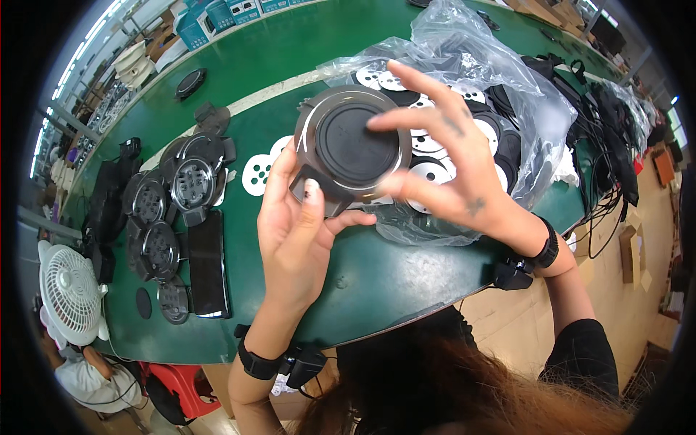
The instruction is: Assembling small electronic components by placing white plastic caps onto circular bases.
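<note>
My left hand (293, 239) grips a round black plastic housing (308, 119) by its lower left side, thumb in front over a square tab. A flat black round pad (355, 145) covers the housing's face, with a ring showing around it. My right hand (453, 159) is at the right side with fingers spread; the index fingertip touches the pad and the blurred thumb is by the lower right rim. Behind the right hand, white discs with holes (429, 174) and black round pads lie in a heap on a clear plastic bag (464, 43).
Several similar black round housings (194, 181) sit at left beside a dark phone-like slab (208, 264). A loose black disc (143, 303) lies near the front edge. A white fan (71, 293) stands far left, black cables (602, 145) at right. Blue boxes (196, 29) line the back.
</note>
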{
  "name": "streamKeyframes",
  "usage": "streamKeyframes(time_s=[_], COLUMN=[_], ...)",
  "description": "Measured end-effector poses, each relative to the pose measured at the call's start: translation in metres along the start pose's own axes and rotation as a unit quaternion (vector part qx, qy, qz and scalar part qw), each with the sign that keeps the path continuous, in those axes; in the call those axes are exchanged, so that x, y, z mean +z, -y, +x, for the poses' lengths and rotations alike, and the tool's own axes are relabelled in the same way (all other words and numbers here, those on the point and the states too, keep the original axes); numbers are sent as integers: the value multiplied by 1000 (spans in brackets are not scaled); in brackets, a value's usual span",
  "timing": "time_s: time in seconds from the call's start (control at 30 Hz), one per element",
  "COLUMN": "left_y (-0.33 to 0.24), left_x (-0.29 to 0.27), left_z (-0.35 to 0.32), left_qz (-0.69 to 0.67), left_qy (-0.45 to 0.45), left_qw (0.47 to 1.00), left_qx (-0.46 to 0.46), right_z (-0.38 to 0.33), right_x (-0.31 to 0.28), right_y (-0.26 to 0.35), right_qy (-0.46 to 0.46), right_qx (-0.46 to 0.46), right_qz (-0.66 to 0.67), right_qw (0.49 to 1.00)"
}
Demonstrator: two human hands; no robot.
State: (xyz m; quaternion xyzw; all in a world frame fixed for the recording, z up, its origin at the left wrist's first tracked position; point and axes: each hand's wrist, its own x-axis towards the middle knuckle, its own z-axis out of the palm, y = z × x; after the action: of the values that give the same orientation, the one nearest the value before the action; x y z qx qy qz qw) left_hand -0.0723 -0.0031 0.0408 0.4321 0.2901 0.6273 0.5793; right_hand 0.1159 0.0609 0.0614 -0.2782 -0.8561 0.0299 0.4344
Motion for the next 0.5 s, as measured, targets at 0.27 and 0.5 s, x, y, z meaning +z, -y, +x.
streamKeyframes(time_s=[0.27, 0.5], left_y=[4, 12], left_x=[-2, -5], left_z=[1, 1], left_qz=[-26, -19], left_qy=[-30, -27], left_qw=[998, 995], left_qx=[-52, -96], right_z=[8, 19], right_x=[-2, -3], right_y=[-8, -31], right_qy=[122, 332], right_qx=[318, 338], right_qz=[385, 376], right_qw=[858, 796])
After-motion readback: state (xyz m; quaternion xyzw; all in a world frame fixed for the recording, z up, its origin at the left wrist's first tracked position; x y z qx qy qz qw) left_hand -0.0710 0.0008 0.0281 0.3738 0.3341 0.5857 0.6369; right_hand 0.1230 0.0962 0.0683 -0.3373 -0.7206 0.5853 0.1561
